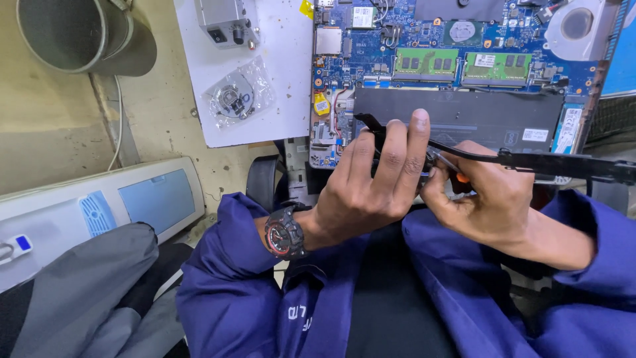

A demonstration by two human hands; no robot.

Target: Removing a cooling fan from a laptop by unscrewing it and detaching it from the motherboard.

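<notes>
**A worn, cluttered workbench seen from above**

A beige work surface (pixel 59 139), stained and scuffed, is seen across the left half of the view. A grey metal bucket (pixel 79 33) is set at its far left corner. A white sheet (pixel 278 99) is laid on the surface, and on it a small clear plastic bag of parts (pixel 237 99) and a grey metal box (pixel 225 23) are placed. A thin white cable (pixel 119 126) is run down the surface. A white device with a pale blue panel (pixel 132 199) is seen lower left. Even, bright light is cast throughout.
</notes>
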